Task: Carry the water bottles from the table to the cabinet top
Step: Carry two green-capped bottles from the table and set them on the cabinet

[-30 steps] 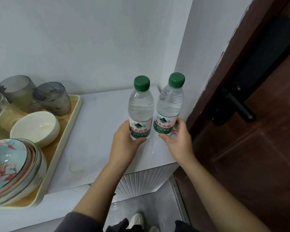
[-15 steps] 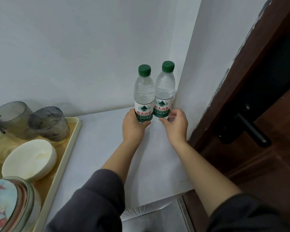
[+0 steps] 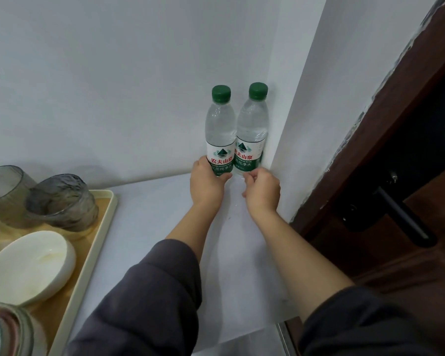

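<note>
Bottle point(image 3: 220, 140) in left fingers point(image 3: 200, 164); right fingers point(image 3: 252, 176) maybe touching.

A home: a tray point(image 3: 98, 237) of bowls point(image 3: 28, 268) and glasses point(image 3: 62, 199) sits on a white cabinet top point(image 3: 152, 214) in a plain wall corner, beside a dark wooden door point(image 3: 421, 265) with a lever handle point(image 3: 401, 219).

Left hand point(image 3: 207, 188) holds the left bottle point(image 3: 220, 129) upright.

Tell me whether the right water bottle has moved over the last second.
Yes. The right water bottle has moved back from the cabinet top's front edge into the wall corner, still beside the left water bottle.
</note>
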The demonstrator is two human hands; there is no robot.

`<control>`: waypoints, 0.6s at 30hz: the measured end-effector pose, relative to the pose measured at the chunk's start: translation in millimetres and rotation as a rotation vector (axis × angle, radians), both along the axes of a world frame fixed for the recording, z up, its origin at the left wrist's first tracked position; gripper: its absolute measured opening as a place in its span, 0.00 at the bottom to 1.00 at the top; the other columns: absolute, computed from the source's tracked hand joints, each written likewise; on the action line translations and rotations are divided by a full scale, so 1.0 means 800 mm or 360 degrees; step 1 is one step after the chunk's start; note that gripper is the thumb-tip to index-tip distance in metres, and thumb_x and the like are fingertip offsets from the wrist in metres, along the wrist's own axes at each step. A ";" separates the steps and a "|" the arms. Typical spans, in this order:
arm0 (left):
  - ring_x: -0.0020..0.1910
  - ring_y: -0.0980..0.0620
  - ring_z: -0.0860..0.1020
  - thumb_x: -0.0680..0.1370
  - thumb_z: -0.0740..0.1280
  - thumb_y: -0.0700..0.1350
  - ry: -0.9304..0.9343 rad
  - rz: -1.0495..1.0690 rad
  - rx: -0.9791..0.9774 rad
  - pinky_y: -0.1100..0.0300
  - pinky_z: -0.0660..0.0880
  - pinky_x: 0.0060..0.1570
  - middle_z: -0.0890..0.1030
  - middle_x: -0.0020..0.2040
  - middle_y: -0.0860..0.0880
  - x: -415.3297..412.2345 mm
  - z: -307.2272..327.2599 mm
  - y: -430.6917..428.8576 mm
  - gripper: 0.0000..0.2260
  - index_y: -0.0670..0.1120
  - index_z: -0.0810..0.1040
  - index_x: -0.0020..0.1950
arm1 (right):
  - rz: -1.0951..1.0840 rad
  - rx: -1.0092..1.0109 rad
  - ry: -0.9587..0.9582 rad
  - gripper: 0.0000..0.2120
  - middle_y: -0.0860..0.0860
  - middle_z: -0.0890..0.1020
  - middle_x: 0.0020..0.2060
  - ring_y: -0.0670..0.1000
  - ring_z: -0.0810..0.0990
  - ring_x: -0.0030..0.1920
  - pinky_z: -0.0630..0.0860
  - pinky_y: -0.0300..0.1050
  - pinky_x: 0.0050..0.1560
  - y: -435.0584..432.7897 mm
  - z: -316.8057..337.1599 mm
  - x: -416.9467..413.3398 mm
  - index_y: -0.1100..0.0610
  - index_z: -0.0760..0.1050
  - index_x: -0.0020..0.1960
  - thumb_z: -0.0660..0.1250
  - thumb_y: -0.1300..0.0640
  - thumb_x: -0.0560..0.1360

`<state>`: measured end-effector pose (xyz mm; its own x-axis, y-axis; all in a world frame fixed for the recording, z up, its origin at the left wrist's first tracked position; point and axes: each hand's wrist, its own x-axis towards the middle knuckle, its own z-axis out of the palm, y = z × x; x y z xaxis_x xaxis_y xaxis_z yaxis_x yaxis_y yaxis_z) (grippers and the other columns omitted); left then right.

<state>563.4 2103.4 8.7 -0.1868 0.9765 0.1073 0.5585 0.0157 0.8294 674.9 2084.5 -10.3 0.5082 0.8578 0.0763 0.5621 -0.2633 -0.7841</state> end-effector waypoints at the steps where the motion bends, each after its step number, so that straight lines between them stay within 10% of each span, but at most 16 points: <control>1: 0.51 0.45 0.76 0.70 0.77 0.45 0.0007 0.0005 0.0000 0.59 0.66 0.44 0.77 0.54 0.43 0.000 0.001 0.003 0.20 0.41 0.75 0.57 | 0.0003 -0.0021 -0.0013 0.07 0.56 0.84 0.38 0.60 0.84 0.41 0.80 0.51 0.46 0.003 0.001 -0.002 0.57 0.79 0.47 0.65 0.55 0.79; 18: 0.50 0.43 0.75 0.73 0.74 0.43 0.0184 -0.0047 0.0003 0.59 0.64 0.42 0.77 0.53 0.41 -0.006 -0.007 0.012 0.17 0.38 0.75 0.58 | -0.0029 -0.0133 -0.0111 0.07 0.61 0.83 0.49 0.62 0.81 0.51 0.69 0.45 0.43 0.019 0.012 -0.010 0.64 0.77 0.51 0.65 0.59 0.80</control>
<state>558.9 2112.9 3.2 -0.1444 0.9811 0.1285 0.6504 -0.0038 0.7595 666.6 2100.0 -0.8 0.5196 0.8535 0.0406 0.6090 -0.3366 -0.7183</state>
